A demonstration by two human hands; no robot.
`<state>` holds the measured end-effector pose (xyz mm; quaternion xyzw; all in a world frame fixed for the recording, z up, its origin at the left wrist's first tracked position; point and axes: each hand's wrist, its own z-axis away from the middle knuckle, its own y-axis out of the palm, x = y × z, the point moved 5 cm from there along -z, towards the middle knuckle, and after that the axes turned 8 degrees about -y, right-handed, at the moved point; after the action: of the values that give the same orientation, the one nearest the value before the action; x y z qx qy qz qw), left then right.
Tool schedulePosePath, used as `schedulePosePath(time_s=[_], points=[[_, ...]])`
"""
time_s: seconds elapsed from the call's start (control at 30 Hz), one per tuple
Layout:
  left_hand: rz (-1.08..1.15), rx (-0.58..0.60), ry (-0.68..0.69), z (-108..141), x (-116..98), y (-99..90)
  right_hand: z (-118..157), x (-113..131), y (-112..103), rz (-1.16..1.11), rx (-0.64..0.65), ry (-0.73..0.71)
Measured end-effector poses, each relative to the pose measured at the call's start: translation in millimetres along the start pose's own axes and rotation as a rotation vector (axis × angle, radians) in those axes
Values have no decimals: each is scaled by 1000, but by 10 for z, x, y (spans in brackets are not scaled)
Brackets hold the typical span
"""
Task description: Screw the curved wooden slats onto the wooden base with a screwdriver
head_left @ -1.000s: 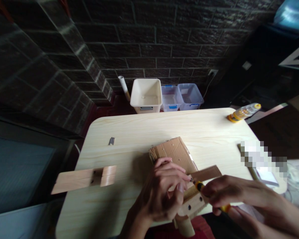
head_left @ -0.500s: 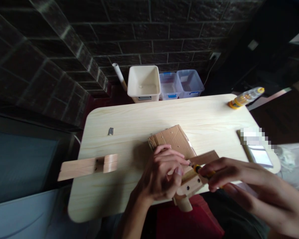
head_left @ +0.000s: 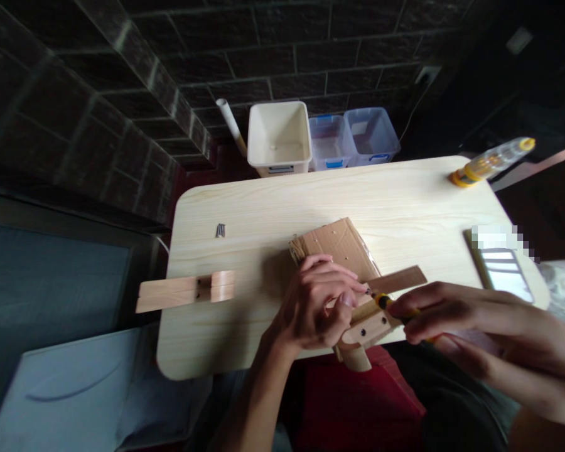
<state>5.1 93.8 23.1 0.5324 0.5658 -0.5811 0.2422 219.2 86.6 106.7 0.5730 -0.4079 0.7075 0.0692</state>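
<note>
In my right hand (head_left: pixel 445 314) is a screwdriver (head_left: pixel 386 301) with a yellow and black handle, its shaft pointing left. My left hand (head_left: pixel 317 304) is closed over a wooden assembly (head_left: pixel 374 329), its index fingertip close beside the screwdriver's tip. Whether a screw sits at that tip is too small to tell. Two dark holes or screw heads show on the near wooden block, which has a rounded end. A flat wooden strip (head_left: pixel 400 278) reaches out to the right. Beneath the assembly lies a cardboard box (head_left: pixel 341 242), partly covered by my left hand.
A second wooden piece (head_left: pixel 169 294) overhangs the table's left edge. Several screws (head_left: pixel 221 230) lie farther back. On the right are a clear, yellow-capped bottle-like case (head_left: pixel 492 164) and a phone-like device (head_left: pixel 506 273). Bins (head_left: pixel 280 135) stand behind the table (head_left: pixel 263 194).
The camera view has shifted, so the table and everything on it appear higher and farther right. Both hands keep nearly the same hold on the screwdriver and wooden assembly.
</note>
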Motion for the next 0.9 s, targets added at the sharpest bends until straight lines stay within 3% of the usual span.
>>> schedulePosePath(time_s=[0.37,0.5,0.9], points=[[5,15,-10,18,14,-2,-12,17,-65,68,-43,-10],[2,13,-14,21,18,4,-22,36,-97,88,-113,1],[5,24,-22,13,16,0,-40,55,-57,-22,-144,45]])
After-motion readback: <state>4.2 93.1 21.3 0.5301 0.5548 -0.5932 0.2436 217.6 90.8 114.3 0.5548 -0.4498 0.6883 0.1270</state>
